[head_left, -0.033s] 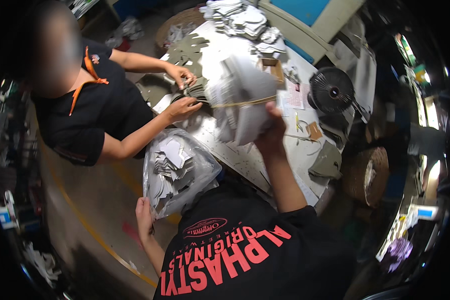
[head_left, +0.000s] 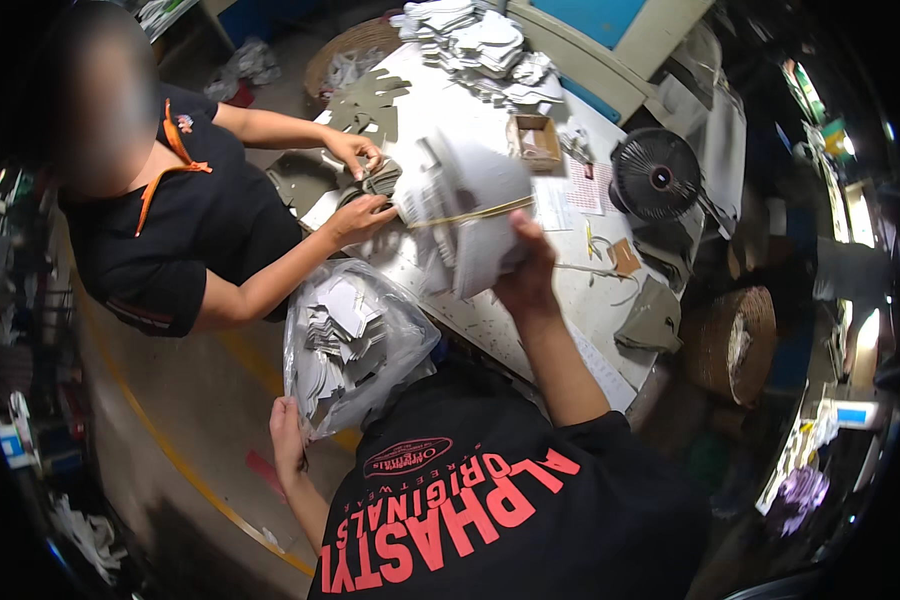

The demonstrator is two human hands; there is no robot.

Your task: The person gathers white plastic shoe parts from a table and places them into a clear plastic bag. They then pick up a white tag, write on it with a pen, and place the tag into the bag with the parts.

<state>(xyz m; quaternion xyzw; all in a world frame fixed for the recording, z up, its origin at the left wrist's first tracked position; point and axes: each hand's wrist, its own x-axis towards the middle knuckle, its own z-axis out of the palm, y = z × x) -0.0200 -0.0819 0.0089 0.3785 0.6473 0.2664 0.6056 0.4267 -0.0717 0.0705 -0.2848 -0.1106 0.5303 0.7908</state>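
Note:
My right hand (head_left: 528,268) grips a thick bundle of white cut pieces (head_left: 485,185), bound round with a thin yellowish band, and holds it up over the table. The bundle is slightly blurred. At the lower left my left hand (head_left: 288,435) is closed on the edge of a clear plastic bag (head_left: 395,350). Inside the open bag lie more white cut pieces (head_left: 342,325) in loose stacks. Just past the bundle, a co-worker's two hands (head_left: 358,160) handle a stack of olive-green pieces (head_left: 380,180).
The white table (head_left: 460,290) bears piled white pieces (head_left: 485,45), a small cardboard box (head_left: 535,143), papers and olive pieces (head_left: 652,318). A black fan (head_left: 656,175) stands at its right edge. A wicker basket (head_left: 735,345) is beyond. The co-worker (head_left: 185,215) stands at the left.
My right hand has brought the white bundle a little left and toward the bag, uncovering more of the small cardboard box. My left hand stays on the bag's edge.

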